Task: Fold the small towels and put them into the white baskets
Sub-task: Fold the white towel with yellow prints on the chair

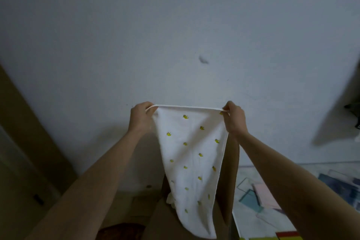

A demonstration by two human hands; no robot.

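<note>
dim, bluish light | soft blur overall | wide-angle bending at edges

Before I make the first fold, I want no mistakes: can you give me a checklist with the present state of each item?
1. Left hand grips a top corner of the towel: ok.
2. Right hand pinches the other top corner: ok.
3. Top edge pulled straight between the hands: ok.
4. Towel hangs flat, without twists: not ok, it narrows toward the bottom.
5. White basket within reach: cannot tell, none in view.
6. Surface free for folding: cannot tell, the towel and arms hide what lies below.
</note>
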